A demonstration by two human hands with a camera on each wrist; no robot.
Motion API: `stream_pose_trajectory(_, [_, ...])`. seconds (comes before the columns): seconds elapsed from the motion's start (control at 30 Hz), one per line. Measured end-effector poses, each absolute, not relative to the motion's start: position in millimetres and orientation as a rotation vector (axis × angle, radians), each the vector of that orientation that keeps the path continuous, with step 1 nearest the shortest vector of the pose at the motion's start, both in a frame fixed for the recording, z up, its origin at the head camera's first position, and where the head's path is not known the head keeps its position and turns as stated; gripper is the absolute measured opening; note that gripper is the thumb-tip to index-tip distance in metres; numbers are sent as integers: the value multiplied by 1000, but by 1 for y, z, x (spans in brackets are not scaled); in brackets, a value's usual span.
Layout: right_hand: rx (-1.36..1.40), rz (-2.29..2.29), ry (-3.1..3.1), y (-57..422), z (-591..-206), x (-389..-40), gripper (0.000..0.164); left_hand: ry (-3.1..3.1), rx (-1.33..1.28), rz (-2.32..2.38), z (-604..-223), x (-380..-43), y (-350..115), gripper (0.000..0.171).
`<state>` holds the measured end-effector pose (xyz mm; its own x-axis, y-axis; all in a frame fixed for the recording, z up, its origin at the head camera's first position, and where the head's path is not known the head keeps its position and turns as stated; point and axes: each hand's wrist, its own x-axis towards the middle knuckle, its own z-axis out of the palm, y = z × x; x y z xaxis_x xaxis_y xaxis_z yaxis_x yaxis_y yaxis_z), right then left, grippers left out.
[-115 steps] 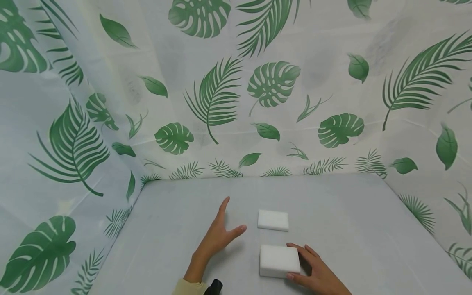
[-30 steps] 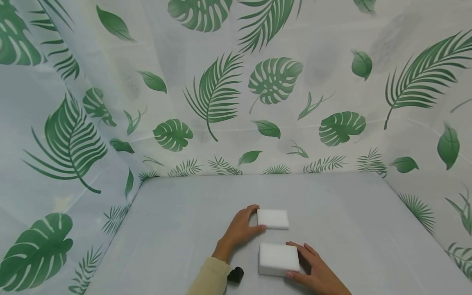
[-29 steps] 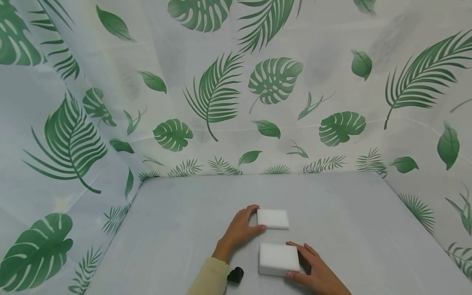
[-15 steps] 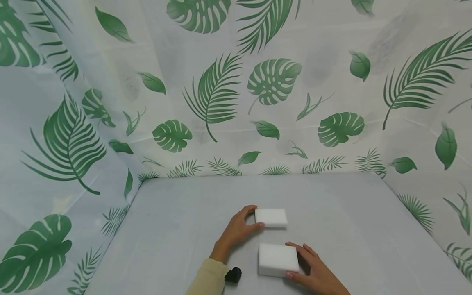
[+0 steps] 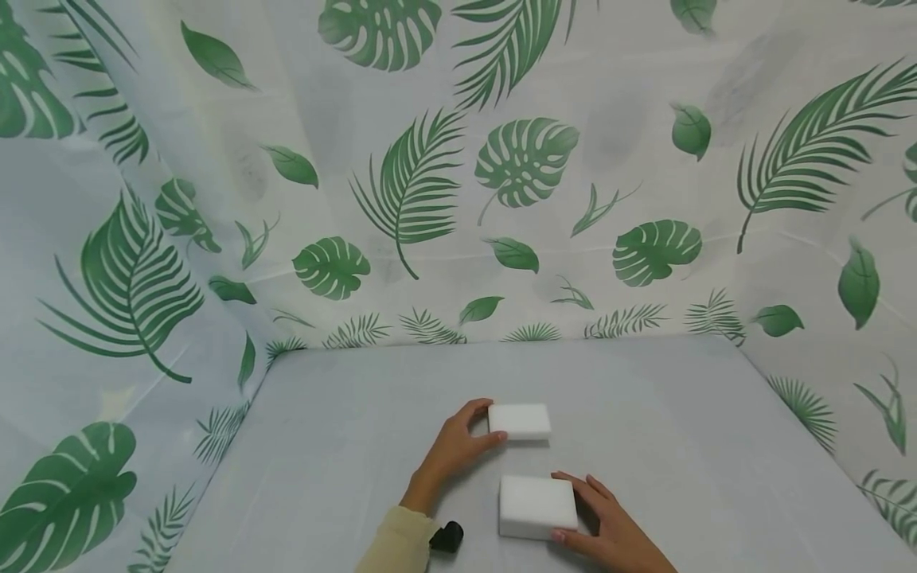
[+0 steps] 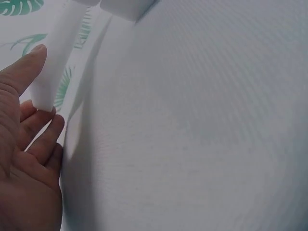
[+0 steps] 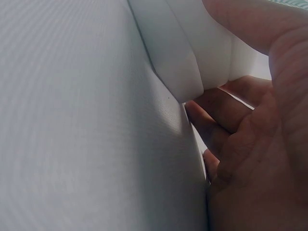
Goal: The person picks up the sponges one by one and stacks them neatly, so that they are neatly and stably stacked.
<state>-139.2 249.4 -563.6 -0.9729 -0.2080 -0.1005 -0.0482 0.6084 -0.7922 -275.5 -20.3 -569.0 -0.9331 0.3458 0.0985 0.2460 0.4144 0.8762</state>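
My left hand [image 5: 458, 444] pinches a thin white rectangular slab [image 5: 519, 422], thumb on the near edge and fingers at the far edge. In the left wrist view the slab [image 6: 55, 57] shows edge-on between thumb and fingers, raised off the tabletop. Nearer to me sits a thicker white block [image 5: 537, 505], its right side held by my right hand [image 5: 609, 525] between thumb and fingers. Seams in the right wrist view show that this block is a stack of slabs, with a bottom slab [image 7: 168, 53] flat on the table and another slab [image 7: 207, 48] over it.
Both blocks are over a pale grey table [image 5: 344, 414]. A white curtain [image 5: 430, 302] with green leaf prints encloses its back and sides. A black wrist device [image 5: 447, 537] sits by the left sleeve [image 5: 397, 541].
From an open pose left of the thin slab, my left hand has closed on it and lifted it slightly, shifting it a little left. My right hand has stayed at the thicker block.
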Motion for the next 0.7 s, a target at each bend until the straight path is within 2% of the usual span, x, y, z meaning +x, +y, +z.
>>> stream_pose_trajectory(0.7, [-167,-1280,2656,247,-561,-138,76,2558,582,1598,-549,-258,-26,67])
